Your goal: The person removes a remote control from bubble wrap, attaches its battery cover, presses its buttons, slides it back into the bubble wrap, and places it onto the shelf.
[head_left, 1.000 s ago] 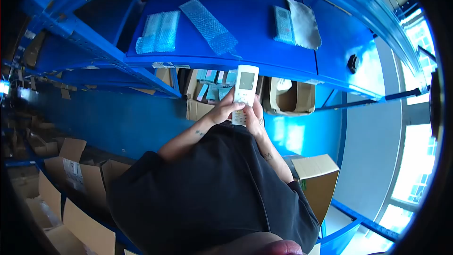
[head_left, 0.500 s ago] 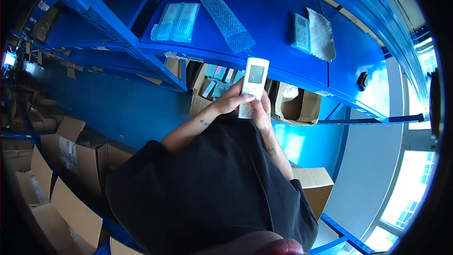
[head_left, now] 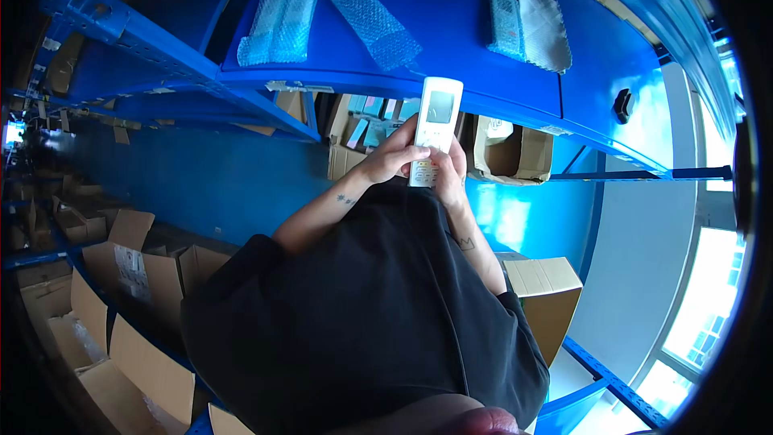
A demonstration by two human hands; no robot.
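A white remote control (head_left: pixel 436 125) with a grey screen and small buttons stands upright in front of my chest, held in both hands. My left hand (head_left: pixel 394 155) wraps its left side, the thumb lying across the front near the buttons. Around the right side is my right hand (head_left: pixel 450 171), its thumb also on the front face. The fingers behind the remote are hidden. Beyond it, on the blue shelf, lie a flat bubble-wrap sleeve (head_left: pixel 370 22) and a bubble-wrapped bundle (head_left: pixel 279 28). A wrapped remote-like item (head_left: pixel 506 26) lies beside a pale pouch (head_left: pixel 542 26) farther right.
Under the shelf (head_left: pixel 451 8) stand a carton of pastel boxes (head_left: pixel 346 163) and another open carton (head_left: pixel 515 177). A black object (head_left: pixel 622 106) lies at the shelf's right end. Open cardboard boxes (head_left: pixel 153 362) fill the lower left; another carton (head_left: pixel 547 282) stands right of me.
The view has shifted a little, so the shelf and its items sit higher in it. Both hands still hold the remote, and my left thumb has moved slightly lower on its front.
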